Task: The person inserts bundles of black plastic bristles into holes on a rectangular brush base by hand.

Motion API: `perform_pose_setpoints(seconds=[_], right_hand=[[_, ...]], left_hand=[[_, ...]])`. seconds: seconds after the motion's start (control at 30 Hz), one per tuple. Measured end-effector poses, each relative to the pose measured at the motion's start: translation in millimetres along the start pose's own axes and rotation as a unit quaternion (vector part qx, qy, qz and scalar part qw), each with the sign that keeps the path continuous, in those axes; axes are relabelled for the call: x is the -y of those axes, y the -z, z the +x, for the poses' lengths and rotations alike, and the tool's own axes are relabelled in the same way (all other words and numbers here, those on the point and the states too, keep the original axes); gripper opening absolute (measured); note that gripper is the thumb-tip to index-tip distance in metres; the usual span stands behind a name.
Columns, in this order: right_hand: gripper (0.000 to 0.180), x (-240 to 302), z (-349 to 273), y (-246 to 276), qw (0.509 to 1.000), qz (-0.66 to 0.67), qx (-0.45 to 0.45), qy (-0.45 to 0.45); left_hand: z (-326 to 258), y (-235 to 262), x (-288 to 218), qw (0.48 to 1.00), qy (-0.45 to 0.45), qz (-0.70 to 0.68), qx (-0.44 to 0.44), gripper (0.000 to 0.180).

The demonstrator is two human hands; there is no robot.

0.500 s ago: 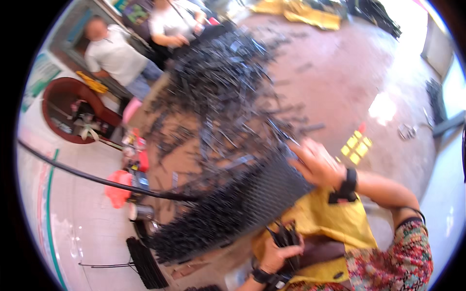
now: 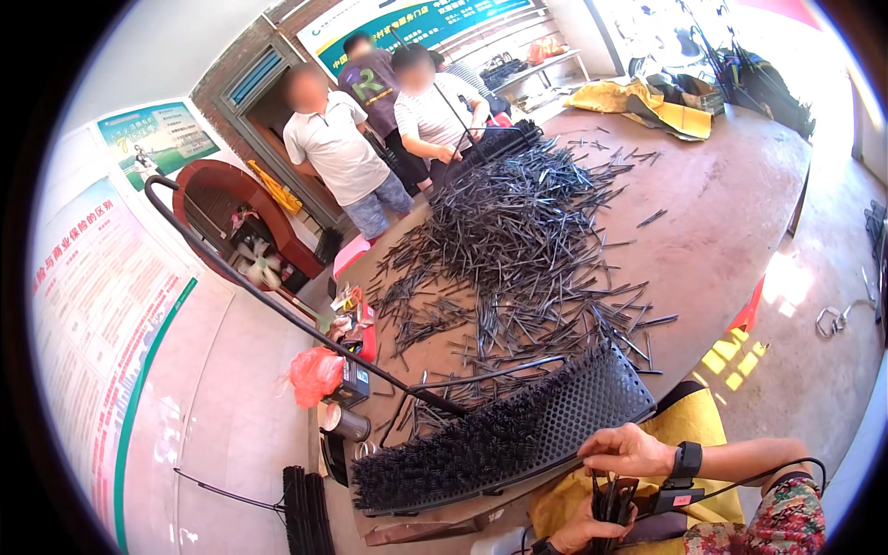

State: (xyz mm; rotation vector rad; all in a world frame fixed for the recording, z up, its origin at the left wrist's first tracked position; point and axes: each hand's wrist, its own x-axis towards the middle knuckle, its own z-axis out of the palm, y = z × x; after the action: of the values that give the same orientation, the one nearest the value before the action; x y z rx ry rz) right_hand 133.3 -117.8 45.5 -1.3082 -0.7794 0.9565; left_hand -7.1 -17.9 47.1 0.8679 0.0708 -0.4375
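A bundle of black bristle strips [image 2: 610, 502] stands upright in my left hand [image 2: 585, 529], whose fingers are wrapped round it. Right above, my right hand [image 2: 632, 450] has its fingers drawn together at the tops of the strips; what they pinch is hidden. Left of both hands lies a long black perforated brush board [image 2: 592, 407], tilted on the table edge. Dense black bristles [image 2: 444, 458] fill its left and middle part, while its right end shows bare holes. A yellow cloth [image 2: 694, 425] covers my lap.
A large heap of loose black strips [image 2: 518, 222] spreads over the brown table [image 2: 731, 185]. A long curved black rod [image 2: 296, 319] reaches over the board from the left. Several people [image 2: 338, 139] stand beyond the heap. A metal cup [image 2: 347, 424] and a red plastic bag [image 2: 316, 375] sit at the left edge.
My right hand has left the board's bare right end and come down to the bundle in my left hand. The view has swung, showing more of the room and the people.
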Motion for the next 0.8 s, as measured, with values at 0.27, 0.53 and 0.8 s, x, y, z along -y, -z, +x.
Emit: perform_pose_setpoints(seconds=[0.27,0.53,0.8], right_hand=[[0.012,-28.7,-20.9,0.1,0.990,0.100,-0.060,-0.077],[0.011,-52.2,-29.7,-9.4,0.988,0.087,-0.080,-0.095],[0.010,-43.1,-41.4,-22.2,0.981,0.102,-0.089,-0.140]], left_hand=[[-10.4,37.1,36.9,0.994,0.071,-0.048,-0.065,0.057],[-16.4,4.6,21.9,0.996,0.009,-0.050,-0.077,0.066],[-25.2,1.4,21.5,0.995,0.059,-0.075,-0.024,0.057]])
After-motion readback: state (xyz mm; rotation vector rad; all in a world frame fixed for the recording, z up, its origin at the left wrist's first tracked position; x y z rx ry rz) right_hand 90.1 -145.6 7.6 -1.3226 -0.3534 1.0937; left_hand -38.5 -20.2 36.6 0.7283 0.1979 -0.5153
